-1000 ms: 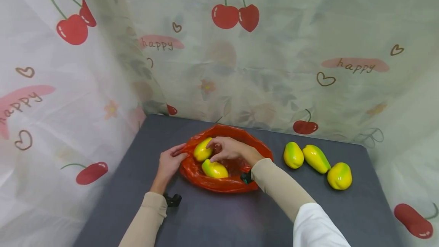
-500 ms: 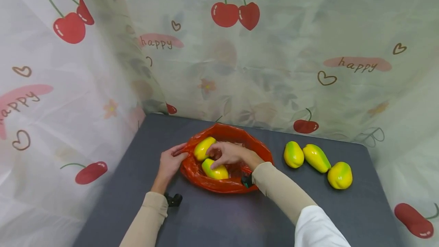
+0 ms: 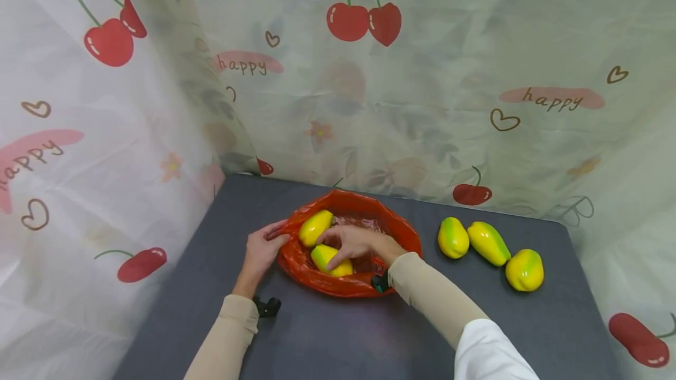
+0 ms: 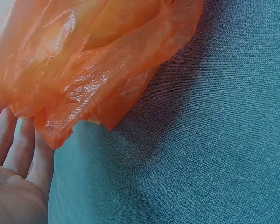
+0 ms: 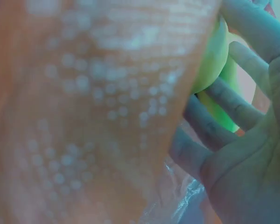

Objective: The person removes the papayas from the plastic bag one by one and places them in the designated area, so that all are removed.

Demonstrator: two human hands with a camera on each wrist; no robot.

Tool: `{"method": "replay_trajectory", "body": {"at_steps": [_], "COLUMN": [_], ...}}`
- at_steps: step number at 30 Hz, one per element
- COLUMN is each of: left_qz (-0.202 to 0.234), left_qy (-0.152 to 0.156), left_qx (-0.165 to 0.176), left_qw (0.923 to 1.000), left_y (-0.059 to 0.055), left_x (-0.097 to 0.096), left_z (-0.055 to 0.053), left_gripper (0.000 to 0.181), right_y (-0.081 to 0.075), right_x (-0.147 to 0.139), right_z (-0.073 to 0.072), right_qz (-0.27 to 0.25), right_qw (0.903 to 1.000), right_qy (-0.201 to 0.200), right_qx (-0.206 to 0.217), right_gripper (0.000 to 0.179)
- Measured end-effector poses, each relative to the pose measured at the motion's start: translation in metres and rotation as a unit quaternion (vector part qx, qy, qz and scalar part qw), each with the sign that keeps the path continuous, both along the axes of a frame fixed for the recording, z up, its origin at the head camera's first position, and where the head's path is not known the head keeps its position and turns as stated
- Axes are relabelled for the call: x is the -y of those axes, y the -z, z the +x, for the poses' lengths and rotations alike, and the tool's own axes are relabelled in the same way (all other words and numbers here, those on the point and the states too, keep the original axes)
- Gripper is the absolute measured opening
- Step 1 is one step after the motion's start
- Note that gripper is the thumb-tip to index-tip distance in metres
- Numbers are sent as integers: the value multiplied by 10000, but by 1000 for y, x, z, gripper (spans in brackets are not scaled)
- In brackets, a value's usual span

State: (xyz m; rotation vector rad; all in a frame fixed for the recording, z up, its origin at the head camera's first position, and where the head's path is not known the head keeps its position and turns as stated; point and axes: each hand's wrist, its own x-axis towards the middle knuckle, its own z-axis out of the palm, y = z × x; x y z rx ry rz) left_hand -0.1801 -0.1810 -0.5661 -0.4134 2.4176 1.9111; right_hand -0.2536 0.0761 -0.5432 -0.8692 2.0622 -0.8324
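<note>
A red plastic bag (image 3: 343,287) lies with its mouth spread wide on the table, two glossy yellow-green papayas inside. The left hand (image 3: 262,253) pinches the bag's left rim between thumb and fingers; in the left wrist view, its straight fingers (image 4: 19,149) show below the crinkled film. Reaching in from the right, the right hand (image 3: 356,242) holds the nearer papaya (image 3: 323,257), thumb on the near side and fingers on the far side. The farther papaya (image 3: 315,227) lies just beyond the fingertips. In the right wrist view, blurred film hides part of the right hand's papaya (image 5: 213,60).
Right of the bag, three more papayas lie in a slanting row: an upright-looking one (image 3: 453,238), a longer one (image 3: 489,243) and a rounder one (image 3: 524,270). The dark grey table (image 3: 338,339) is enclosed by a cherry-printed curtain (image 3: 422,104).
The right hand has come down from above the papayas onto the nearer one, its thumb now over the near side. The left hand stays at the bag's rim.
</note>
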Motion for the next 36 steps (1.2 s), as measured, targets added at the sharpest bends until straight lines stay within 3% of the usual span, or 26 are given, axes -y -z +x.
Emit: {"method": "replay_trajectory", "body": {"at_steps": [12, 18, 27, 36], "left_qz": [-43, -51, -8, -8], "left_qy": [-42, -9, -30, -1], "left_qx": [9, 0, 35, 46], "left_qw": [10000, 10000, 10000, 10000], "left_y": [2, 4, 4, 1], "left_x": [-2, -2, -1, -3], "left_z": [-1, -1, 1, 3], "left_gripper": [39, 39, 39, 39], "right_y": [-8, -15, -29, -47], "right_x": [-1, -4, -11, -23], "right_z": [3, 2, -2, -1], "right_qz": [343, 461, 449, 95], "right_qw": [9989, 9987, 9984, 9993], "right_qy": [-114, -36, -44, 354], "right_qx": [-294, -228, -337, -119], "right_gripper": [63, 62, 62, 60]}}
